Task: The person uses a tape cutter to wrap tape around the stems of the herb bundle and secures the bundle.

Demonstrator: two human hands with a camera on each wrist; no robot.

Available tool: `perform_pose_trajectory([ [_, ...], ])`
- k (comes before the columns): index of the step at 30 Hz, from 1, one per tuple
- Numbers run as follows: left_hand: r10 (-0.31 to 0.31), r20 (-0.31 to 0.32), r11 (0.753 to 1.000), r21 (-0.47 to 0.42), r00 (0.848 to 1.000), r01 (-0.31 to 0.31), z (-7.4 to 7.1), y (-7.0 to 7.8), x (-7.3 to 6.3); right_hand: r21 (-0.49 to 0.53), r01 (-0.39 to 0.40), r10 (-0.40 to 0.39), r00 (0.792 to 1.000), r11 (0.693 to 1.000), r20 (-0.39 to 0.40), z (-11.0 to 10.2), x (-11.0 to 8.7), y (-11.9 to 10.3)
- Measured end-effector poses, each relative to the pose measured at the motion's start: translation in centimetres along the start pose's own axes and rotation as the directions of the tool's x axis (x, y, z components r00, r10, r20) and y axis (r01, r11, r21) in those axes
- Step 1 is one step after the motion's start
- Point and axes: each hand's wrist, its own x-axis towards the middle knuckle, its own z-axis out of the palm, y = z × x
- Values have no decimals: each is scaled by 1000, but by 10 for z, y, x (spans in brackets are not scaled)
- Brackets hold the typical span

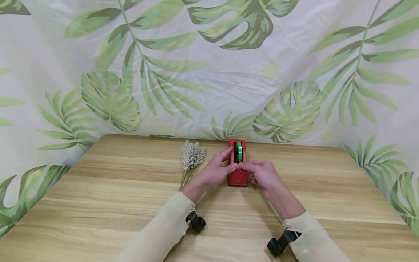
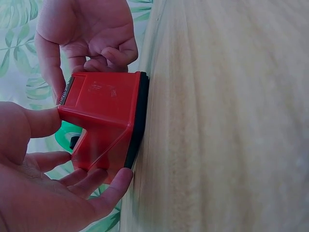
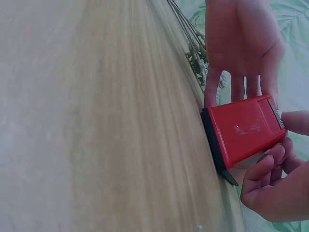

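A red tape dispenser (image 1: pixel 238 179) with a dark base stands upright on the wooden table, near its back edge. Inside it sits a green tape roll (image 1: pixel 239 152). My left hand (image 1: pixel 216 170) holds the dispenser from the left, its fingers along the side and its thumb by the serrated cutter (image 2: pixel 67 91). From the other side, my right hand (image 1: pixel 266 177) has its thumb at the cutter, with the other fingers curled against the right side in the right wrist view. Both thumbs nearly meet there. Whether a tape end lies under them is hidden.
To the left of the dispenser lies a bunch of dried grey-green flower stems (image 1: pixel 193 156), partly behind my left forearm. A leaf-patterned cloth (image 1: pixel 229 91) hangs behind the table (image 1: pixel 108 203). Each wrist carries a small black camera.
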Motion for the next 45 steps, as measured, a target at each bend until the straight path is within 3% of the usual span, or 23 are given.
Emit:
perform_pose_trajectory([
  [15, 8, -15, 1000, 17, 1000, -8, -7, -2, -3, -29, 35, -35, 999, 999, 20, 4, 3, -2],
  [45, 15, 24, 1000, 13, 1000, -15, -2, -1, 1, -29, 9, -10, 1000, 1000, -17, -3, -10, -8],
])
